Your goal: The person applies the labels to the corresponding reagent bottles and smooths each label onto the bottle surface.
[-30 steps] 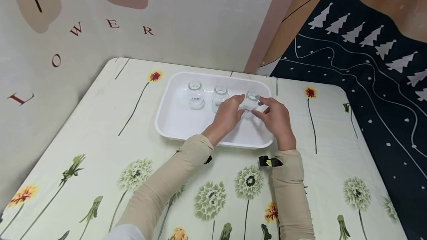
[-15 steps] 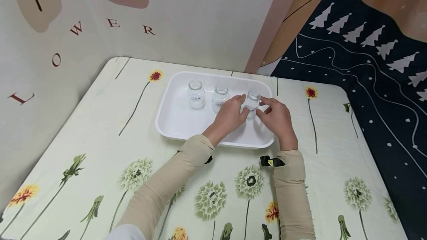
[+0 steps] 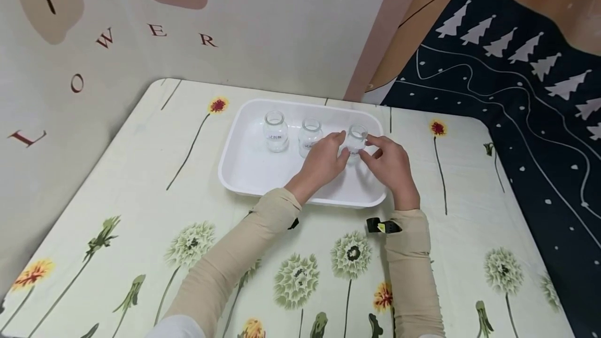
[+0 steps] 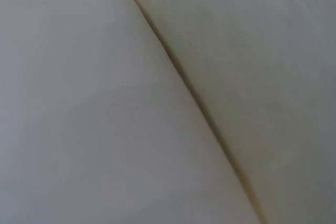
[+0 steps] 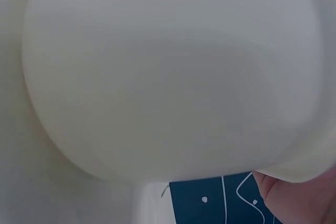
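Note:
Three small clear glass jars stand in a white tray [image 3: 263, 176]. The left jar [image 3: 275, 137] and the middle jar [image 3: 307, 137] have dark printed writing; part of the middle one is hidden behind the left hand. At the right jar [image 3: 356, 142], my left hand [image 3: 321, 160] holds the left side with thumb and fingers. My right hand [image 3: 389, 163] pinches the same jar from the right, and its print is largely covered. In the right wrist view only a bit of the right hand [image 5: 299, 200] shows below the tray wall [image 5: 173, 87].
A flowered cloth [image 3: 188, 207] covers the table under the tray. Behind it rises a pale wall hanging [image 3: 281, 35] with printed letters. A dark cloth with white trees [image 3: 507, 82] hangs on the right. The left wrist view shows mostly the tray's pale wall [image 4: 94, 108].
The right jar and both hands have shifted slightly to the right, and the fingers have adjusted a little around it. The other two jars and the tray have stayed put.

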A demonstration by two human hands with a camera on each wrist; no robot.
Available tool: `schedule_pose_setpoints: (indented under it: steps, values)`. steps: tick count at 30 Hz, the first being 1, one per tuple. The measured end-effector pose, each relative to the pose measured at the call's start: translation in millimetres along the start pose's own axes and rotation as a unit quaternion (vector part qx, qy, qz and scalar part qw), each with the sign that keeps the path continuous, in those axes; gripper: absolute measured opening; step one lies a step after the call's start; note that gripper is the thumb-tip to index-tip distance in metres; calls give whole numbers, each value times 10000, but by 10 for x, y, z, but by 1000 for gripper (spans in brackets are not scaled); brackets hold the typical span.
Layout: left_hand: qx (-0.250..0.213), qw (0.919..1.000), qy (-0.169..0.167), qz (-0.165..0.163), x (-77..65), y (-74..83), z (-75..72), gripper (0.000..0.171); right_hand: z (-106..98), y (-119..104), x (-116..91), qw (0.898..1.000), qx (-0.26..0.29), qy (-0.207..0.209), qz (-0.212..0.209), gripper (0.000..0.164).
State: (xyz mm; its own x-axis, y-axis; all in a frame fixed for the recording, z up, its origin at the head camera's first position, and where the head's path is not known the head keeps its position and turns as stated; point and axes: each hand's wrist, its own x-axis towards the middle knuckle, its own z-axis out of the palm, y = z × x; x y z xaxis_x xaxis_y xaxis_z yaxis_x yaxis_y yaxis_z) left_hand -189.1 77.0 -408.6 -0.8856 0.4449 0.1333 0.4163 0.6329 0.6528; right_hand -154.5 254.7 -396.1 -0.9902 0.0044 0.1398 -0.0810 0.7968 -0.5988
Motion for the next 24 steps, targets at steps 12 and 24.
schedule_pose_setpoints:
  steps: [12,24]
  values:
    - [293,9996,-36,19,5,4,-9,61,0,-21,23,9993,-34,-204,305,58]
    - [423,9991,0,-102,16,-1,-3,54,37,-38,21,9993,-170,-63,338,56]
